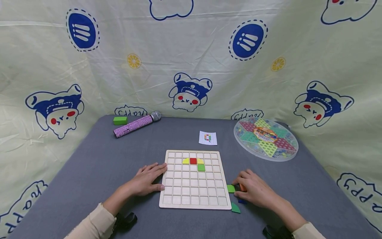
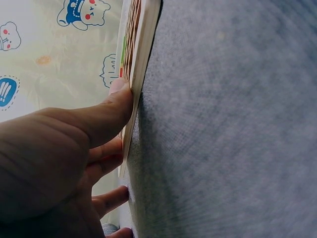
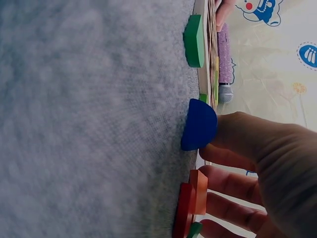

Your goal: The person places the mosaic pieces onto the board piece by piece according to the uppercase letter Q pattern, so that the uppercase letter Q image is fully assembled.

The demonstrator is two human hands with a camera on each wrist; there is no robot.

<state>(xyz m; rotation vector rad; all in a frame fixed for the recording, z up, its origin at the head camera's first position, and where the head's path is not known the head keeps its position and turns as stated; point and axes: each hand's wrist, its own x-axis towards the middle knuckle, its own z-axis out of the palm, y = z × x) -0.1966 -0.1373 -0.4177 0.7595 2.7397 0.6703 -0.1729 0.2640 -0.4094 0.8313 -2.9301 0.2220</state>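
A pale wooden grid board (image 1: 194,192) lies in front of me. On it sit a red square (image 1: 193,161), two yellow pieces (image 1: 185,161) either side of it, and a green square (image 1: 201,167). My left hand (image 1: 147,181) rests at the board's left edge, thumb touching its side in the left wrist view. Right of the board, my right hand (image 1: 256,189) is lowered among loose pieces. A blue half-round block (image 3: 200,125) hides its thumb tip; the other fingers are close to an orange block (image 3: 199,192). Whether it pinches anything is hidden.
Green pieces (image 1: 235,208) lie by the board's right edge, and a red block (image 3: 184,210) beside the orange one. Behind the board are a pattern card (image 1: 208,138), a purple microphone (image 1: 133,126), a green block (image 1: 120,120) and a round clear case (image 1: 249,146).
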